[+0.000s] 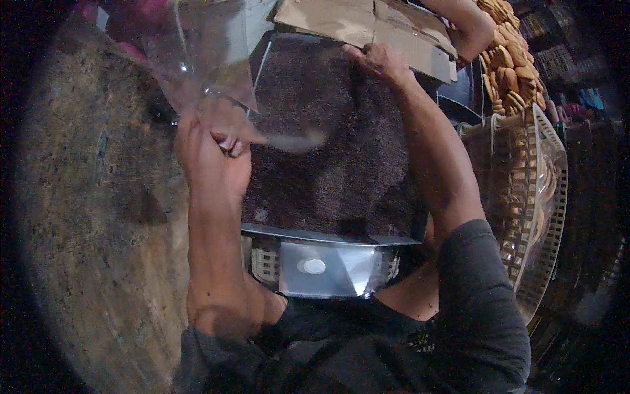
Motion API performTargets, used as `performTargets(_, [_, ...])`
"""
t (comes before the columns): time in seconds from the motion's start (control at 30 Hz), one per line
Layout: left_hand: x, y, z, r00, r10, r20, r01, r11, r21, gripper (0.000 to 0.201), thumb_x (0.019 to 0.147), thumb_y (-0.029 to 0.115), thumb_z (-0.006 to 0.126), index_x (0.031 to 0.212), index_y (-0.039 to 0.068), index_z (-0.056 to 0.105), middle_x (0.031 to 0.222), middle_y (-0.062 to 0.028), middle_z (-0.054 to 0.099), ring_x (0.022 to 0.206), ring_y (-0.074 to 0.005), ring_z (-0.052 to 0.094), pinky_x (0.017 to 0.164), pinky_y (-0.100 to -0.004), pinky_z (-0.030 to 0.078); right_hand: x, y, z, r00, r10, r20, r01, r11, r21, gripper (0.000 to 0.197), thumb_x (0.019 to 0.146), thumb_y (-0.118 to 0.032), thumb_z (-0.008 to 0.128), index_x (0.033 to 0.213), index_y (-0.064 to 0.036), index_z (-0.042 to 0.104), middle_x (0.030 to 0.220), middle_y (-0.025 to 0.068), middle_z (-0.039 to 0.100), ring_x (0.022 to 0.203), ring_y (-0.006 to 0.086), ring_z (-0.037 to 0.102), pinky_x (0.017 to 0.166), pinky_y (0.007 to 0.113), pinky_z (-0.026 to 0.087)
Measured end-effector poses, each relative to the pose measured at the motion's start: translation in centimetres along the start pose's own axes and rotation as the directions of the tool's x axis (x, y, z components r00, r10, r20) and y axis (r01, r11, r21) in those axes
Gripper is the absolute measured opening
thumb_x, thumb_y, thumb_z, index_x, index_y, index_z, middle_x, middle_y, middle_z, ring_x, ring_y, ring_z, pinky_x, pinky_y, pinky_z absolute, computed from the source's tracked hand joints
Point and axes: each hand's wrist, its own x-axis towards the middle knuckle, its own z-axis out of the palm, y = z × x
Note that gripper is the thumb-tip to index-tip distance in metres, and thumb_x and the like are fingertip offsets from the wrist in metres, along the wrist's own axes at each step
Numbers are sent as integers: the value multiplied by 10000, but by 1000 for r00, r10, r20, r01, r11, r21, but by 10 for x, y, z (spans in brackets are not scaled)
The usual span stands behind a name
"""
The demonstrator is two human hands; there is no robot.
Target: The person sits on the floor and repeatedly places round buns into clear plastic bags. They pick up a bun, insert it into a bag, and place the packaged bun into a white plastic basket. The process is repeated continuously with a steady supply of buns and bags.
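My left hand (220, 148) is closed around the gathered lower end of a clear plastic bag (210, 46), which spreads up to the top edge; a pinkish patch shows at its upper left. A blurred pale streak lies just right of the fingers. Farther off, my right hand (387, 62) has its fingers curled at the near edge of a brown cardboard sheet (367, 23), thumb side pointing left. Between my arms lies a large metal-rimmed tray (328, 238) with a dark, grainy surface.
Another person's arm (469, 29) reaches in beyond the cardboard. Golden-brown biscuits (512, 59) are heaped at the far right, with an off-white plastic crate (518, 197) nearer. A shiny metal container with a round pale disc (314, 265) stands before my lap. Worn flooring (98, 230) stretches left.
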Motion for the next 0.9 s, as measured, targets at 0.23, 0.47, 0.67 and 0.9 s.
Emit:
performTargets(0.23, [-4, 10, -6, 985, -13, 171, 19, 999, -31, 202, 890, 165, 447, 695, 147, 398, 587, 32, 319, 474, -98, 302, 429, -248, 231, 16, 17, 31, 1000, -11, -15, 14, 985, 175, 825, 853, -721, 272, 1353, -86, 438, 1304, 242, 483, 1246, 377, 431, 1046, 444, 316])
performTargets(0.47, [-2, 17, -8, 998, 48, 48, -50, 998, 50, 326, 952, 325, 482, 676, 159, 430, 537, 39, 273, 450, -81, 267, 408, -240, 232, 1, 14, 20, 976, -36, 214, -2, 985, 172, 840, 879, -690, 265, 1157, 34, 586, 1193, 288, 544, 1194, 398, 475, 1013, 437, 346])
performTargets(0.67, [-6, 19, 6, 979, 13, -203, -12, 1000, 3, 395, 948, 389, 500, 640, 154, 423, 492, 40, 283, 407, -79, 270, 376, -243, 227, 6, -44, -24, 976, -215, -27, 216, 972, 95, 684, 902, -605, 368, 1024, 3, 655, 989, 271, 632, 977, 403, 601, 855, 472, 453])
performTargets(0.9, [-2, 21, -3, 999, 37, -39, -37, 999, -4, 476, 928, 419, 529, 558, 166, 369, 455, 31, 293, 377, -91, 276, 359, -245, 224, 36, -81, 3, 985, -163, 60, 163, 987, 6, 717, 865, -662, 386, 1046, -27, 665, 1059, 230, 629, 1055, 371, 578, 927, 445, 423])
